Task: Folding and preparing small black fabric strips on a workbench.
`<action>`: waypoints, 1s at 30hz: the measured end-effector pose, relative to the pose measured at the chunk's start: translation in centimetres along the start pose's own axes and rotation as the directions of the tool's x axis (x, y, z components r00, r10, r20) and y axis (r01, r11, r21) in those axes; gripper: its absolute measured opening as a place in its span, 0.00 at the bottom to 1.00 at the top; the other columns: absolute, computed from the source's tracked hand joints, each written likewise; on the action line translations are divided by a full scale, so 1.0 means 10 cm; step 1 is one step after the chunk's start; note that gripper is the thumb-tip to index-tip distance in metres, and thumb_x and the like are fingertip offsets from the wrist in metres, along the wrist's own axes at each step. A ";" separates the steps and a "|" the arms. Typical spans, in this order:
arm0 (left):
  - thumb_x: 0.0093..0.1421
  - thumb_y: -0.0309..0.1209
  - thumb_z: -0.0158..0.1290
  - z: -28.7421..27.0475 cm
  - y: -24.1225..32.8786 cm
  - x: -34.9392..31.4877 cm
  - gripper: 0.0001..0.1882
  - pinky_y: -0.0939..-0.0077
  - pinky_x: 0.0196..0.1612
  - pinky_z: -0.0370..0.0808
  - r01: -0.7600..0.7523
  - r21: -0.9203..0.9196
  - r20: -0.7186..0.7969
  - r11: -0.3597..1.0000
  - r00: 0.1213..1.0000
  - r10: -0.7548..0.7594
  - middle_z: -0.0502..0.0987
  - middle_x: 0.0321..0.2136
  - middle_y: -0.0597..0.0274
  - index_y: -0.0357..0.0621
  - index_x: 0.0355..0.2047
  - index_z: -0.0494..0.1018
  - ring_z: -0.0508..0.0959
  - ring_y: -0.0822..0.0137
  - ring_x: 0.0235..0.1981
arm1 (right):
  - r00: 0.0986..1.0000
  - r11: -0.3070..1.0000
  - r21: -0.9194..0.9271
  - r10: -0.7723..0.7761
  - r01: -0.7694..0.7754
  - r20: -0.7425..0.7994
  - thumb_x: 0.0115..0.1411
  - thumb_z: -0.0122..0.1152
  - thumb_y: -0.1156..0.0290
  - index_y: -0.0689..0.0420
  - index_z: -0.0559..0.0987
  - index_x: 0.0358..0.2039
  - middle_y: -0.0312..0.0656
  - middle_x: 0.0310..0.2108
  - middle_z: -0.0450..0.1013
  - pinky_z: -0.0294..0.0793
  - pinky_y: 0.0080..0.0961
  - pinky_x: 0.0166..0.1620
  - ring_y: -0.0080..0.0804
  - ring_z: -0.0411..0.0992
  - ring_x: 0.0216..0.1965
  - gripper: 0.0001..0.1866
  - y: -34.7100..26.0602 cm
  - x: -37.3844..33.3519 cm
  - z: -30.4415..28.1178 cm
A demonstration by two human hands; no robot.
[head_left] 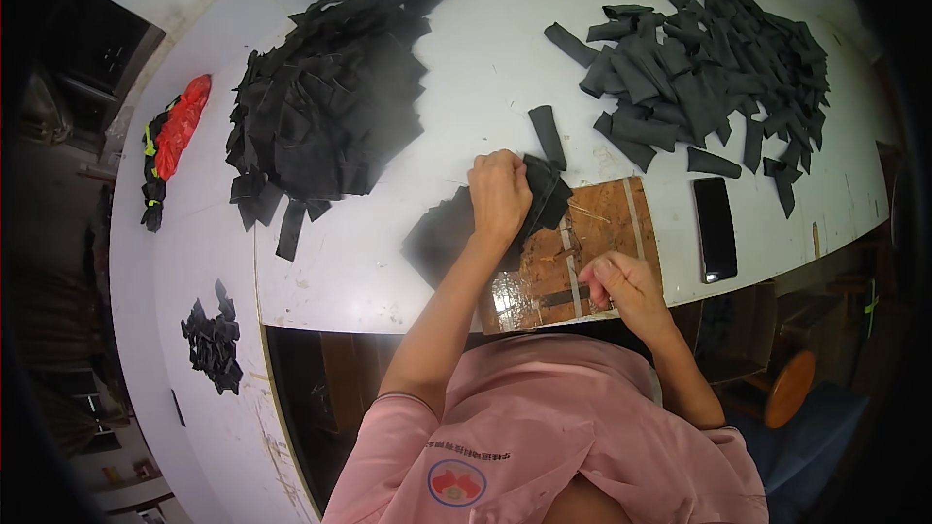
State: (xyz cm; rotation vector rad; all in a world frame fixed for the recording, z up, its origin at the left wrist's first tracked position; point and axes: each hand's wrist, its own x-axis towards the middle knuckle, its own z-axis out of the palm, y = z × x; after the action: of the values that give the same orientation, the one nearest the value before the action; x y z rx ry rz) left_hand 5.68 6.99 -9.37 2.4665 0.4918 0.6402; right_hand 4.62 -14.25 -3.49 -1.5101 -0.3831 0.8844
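Head view: black fabric pieces (437, 238), matte, flat, angular-edged, in overlapping stack beneath left hand (500, 196), spreading either side of its fingers. Stack's long axis slants lower left to upper right. Left fingers bent down onto cloth; pinching or merely touching, cannot tell. Right hand (623, 289) curled over brown board (610, 218); grip unclear.

I see the left hand (501, 196) reaching farther from the chest than the right, its back turned up, fingers bent downward with the tips hidden from me. Behind it the bare left forearm (434, 325) slants back toward the body. The right hand (621, 286) hangs closer in, fingers loosely folded, its right forearm (684, 369) angling outward behind the wrist.
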 end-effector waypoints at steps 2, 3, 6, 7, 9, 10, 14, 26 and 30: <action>0.46 0.23 0.52 -0.16 0.10 0.01 0.04 0.69 0.29 0.67 -0.036 -0.039 -0.183 0.999 0.983 0.028 0.71 0.20 0.55 0.35 0.22 0.69 0.70 0.60 0.25 | 1.000 0.999 -0.048 -0.007 0.007 -0.005 0.60 0.43 0.63 0.64 0.72 0.26 0.33 0.15 0.64 0.61 0.14 0.22 0.16 0.61 0.18 0.17 0.01 -0.05 0.02; 0.48 0.23 0.52 -0.27 0.13 0.02 0.04 0.75 0.28 0.67 -0.054 -0.196 -0.317 0.979 0.948 -0.012 0.71 0.20 0.59 0.36 0.22 0.68 0.70 0.66 0.24 | 0.999 0.990 -0.135 -0.036 0.034 -0.014 0.59 0.44 0.63 0.64 0.72 0.26 0.35 0.15 0.65 0.62 0.16 0.23 0.19 0.63 0.18 0.16 0.00 -0.07 0.06; 0.53 0.22 0.50 -0.60 0.20 -0.02 0.04 0.89 0.25 0.63 -0.030 -0.470 -0.427 0.882 0.882 -0.197 0.69 0.20 0.70 0.38 0.23 0.67 0.66 0.82 0.22 | 0.998 0.952 -0.302 -0.067 0.059 -0.019 0.56 0.48 0.66 0.64 0.72 0.26 0.42 0.19 0.69 0.66 0.22 0.26 0.28 0.68 0.21 0.12 -0.13 -0.12 0.19; 0.50 0.23 0.51 -0.75 0.29 -0.05 0.03 0.85 0.27 0.65 0.027 -0.608 -0.363 0.794 0.880 -0.307 0.70 0.19 0.64 0.36 0.23 0.68 0.68 0.77 0.21 | 0.968 0.901 -0.367 -0.251 0.232 -0.003 0.54 0.50 0.69 0.64 0.72 0.26 0.42 0.19 0.69 0.66 0.22 0.26 0.29 0.68 0.21 0.10 -0.18 -0.14 0.26; 0.51 0.22 0.51 -1.06 0.43 -0.19 0.02 0.89 0.24 0.63 0.173 -0.750 -0.117 0.638 0.915 -0.385 0.70 0.19 0.69 0.38 0.24 0.68 0.67 0.82 0.20 | 0.922 0.816 -0.445 -0.382 0.369 0.064 0.47 0.59 0.71 0.64 0.71 0.31 0.43 0.26 0.69 0.67 0.24 0.27 0.30 0.68 0.24 0.12 -0.19 -0.20 0.29; 0.51 0.22 0.51 -1.16 0.49 -0.27 0.02 0.90 0.24 0.62 0.280 -0.760 0.040 0.586 0.921 -0.388 0.70 0.19 0.70 0.39 0.24 0.68 0.66 0.83 0.20 | 0.926 0.820 -0.448 -0.375 0.355 0.047 0.47 0.59 0.71 0.64 0.71 0.31 0.43 0.26 0.69 0.67 0.24 0.27 0.30 0.68 0.24 0.12 -0.23 -0.22 0.30; 0.48 0.20 0.54 -1.29 0.81 -0.61 0.05 0.93 0.24 0.61 0.462 -0.713 0.340 0.528 0.886 -0.317 0.69 0.18 0.73 0.39 0.24 0.69 0.66 0.85 0.20 | 0.979 0.932 -0.304 -0.173 0.199 0.113 0.38 0.67 0.68 0.62 0.66 0.42 0.41 0.36 0.67 0.67 0.23 0.36 0.29 0.67 0.34 0.30 -0.26 -0.19 0.43; 0.51 0.29 0.49 -1.06 0.89 -0.92 0.16 0.83 0.30 0.68 0.525 -0.820 0.463 0.227 0.842 -0.276 0.74 0.30 0.56 0.33 0.39 0.66 0.73 0.73 0.27 | 0.954 0.840 0.527 0.042 0.127 -0.297 0.50 0.60 0.63 0.56 0.72 0.30 0.32 0.25 0.68 0.67 0.16 0.25 0.18 0.67 0.25 0.12 -0.10 -0.12 0.32; 0.49 0.27 0.50 -0.96 0.91 -1.04 0.17 0.83 0.29 0.68 0.586 -0.788 0.547 0.187 0.807 -0.223 0.73 0.26 0.58 0.33 0.39 0.66 0.73 0.72 0.26 | 0.932 0.822 0.544 0.045 0.170 -0.360 0.50 0.60 0.61 0.54 0.71 0.29 0.30 0.24 0.67 0.63 0.15 0.20 0.17 0.65 0.24 0.12 -0.05 -0.09 0.32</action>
State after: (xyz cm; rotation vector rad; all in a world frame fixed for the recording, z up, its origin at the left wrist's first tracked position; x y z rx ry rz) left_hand -6.15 -1.11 -0.43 1.1109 0.4321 0.1458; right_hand 1.86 -12.60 -2.49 -1.0541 0.1049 0.5750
